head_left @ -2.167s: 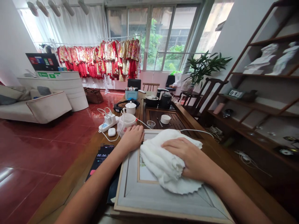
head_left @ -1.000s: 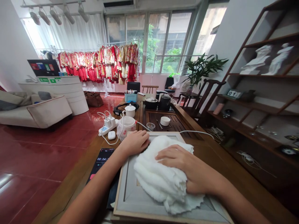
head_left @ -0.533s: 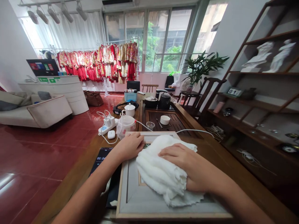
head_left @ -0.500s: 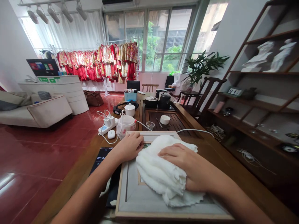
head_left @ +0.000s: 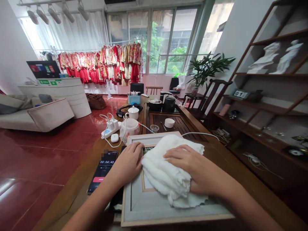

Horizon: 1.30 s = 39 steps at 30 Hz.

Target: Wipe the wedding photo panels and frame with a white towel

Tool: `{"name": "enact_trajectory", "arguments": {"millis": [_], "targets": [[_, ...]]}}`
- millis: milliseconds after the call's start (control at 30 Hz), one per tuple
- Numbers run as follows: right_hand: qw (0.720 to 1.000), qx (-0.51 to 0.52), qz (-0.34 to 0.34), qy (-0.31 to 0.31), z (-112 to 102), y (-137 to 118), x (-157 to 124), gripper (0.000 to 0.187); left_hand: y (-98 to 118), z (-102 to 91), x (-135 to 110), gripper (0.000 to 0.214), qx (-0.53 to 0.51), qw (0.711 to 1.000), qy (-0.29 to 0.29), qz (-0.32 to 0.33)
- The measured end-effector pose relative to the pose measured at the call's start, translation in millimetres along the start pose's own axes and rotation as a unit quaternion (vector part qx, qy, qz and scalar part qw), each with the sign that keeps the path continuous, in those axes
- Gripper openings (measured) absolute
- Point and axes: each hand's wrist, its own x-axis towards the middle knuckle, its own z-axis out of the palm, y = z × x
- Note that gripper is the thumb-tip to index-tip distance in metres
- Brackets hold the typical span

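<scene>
Slid leftward, the left hand (head_left: 126, 163) rests open on the wooden picture frame (head_left: 154, 136), unclamped; the right hand (head_left: 190, 170) presses flat on the white towel (head_left: 166, 170).

At about 8 o'clock, a phone (head_left: 102, 167) lying on the desk (head_left: 81, 192) shows a timer reading 00:04:40 in white digits on its dark screen. The small line above those digits is blurred and cannot be read, and the red button below them shows no legible wording. At about 3 o'clock, a small desk sign (head_left: 241, 94) on a wooden shelf (head_left: 264, 107) shows the digits 01, with anything after them cut off by its angle. At about 10 o'clock, a wall screen (head_left: 43, 69) and green labels (head_left: 44, 81) on the counter are too small to read.
</scene>
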Motion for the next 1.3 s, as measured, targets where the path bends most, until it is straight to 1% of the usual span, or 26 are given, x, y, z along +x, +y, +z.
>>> {"name": "enact_trajectory", "arguments": {"millis": [100,133,200,300,367,500,533,567,667,733,800,900,933,1000,1067,1133,1200,1300], "targets": [[0.997,0.061,-0.026,-0.046,-2,-5,0,0.034,-2,1.7,-1,0.038,-0.004,1.000,0.003,0.002],[0.996,0.068,-0.026,-0.052,-3,-4,0,0.033,-3,2.0,-1,0.038,-0.007,1.000,0.004,0.004],[0.997,0.056,-0.003,-0.044,-3,-1,0,0.033,-3,2.1,-2,0.039,-0.013,1.000,0.007,0.006],[0.999,0.008,0.047,-0.011,-3,4,2,0.037,-3,2.0,-2,0.039,-0.020,1.000,0.010,0.008],[0.999,-0.004,0.054,-0.006,-2,3,4,0.041,-4,2.0,-2,0.040,-0.024,1.000,0.007,0.009],[0.997,0.058,-0.020,-0.054,0,-4,5,0.035,-4,2.2,-1,0.040,-0.030,1.000,-0.002,0.005],[0.996,0.067,-0.029,-0.059,1,-4,5,0.034,-4,2.2,-2,0.040,-0.032,0.999,-0.002,0.006],[0.996,0.064,-0.023,-0.055,1,-3,5,0.035,-4,2.1,-2,0.040,-0.034,0.999,-0.001,0.007],[0.999,0.011,0.042,-0.008,3,2,5,0.040,-4,1.7,-3,0.040,-0.042,0.999,0.003,0.012],[0.998,-0.002,0.055,0.003,3,3,6,0.043,-4,1.7,-4,0.040,-0.045,0.999,0.003,0.014],[0.999,0.030,0.017,-0.023,2,0,6,0.041,-4,2.1,-3,0.040,-0.043,0.999,0.002,0.012],[0.993,0.084,-0.042,-0.069,-1,-1,7,0.031,-4,2.8,-3,0.039,-0.037,0.999,0.003,0.009],[0.993,0.087,-0.045,-0.072,-1,0,7,0.028,-4,2.8,-3,0.039,-0.037,0.999,0.003,0.009],[0.996,0.068,-0.019,-0.052,1,5,7,0.028,-3,2.3,-3,0.039,-0.041,0.999,0.000,0.009],[0.999,0.031,0.021,-0.014,4,10,7,0.033,-3,1.2,-3,0.040,-0.044,0.999,-0.001,0.009],[0.999,0.012,0.042,0.007,5,11,7,0.038,-3,0.2,-3,0.040,-0.046,0.999,-0.003,0.010],[0.999,0.031,0.019,-0.008,4,7,8,0.035,-3,-0.3,-3,0.041,-0.046,0.999,-0.006,0.008],[0.994,0.079,-0.040,-0.058,1,2,9,0.027,-4,-0.1,-4,0.040,-0.047,0.999,-0.004,0.005]]}}
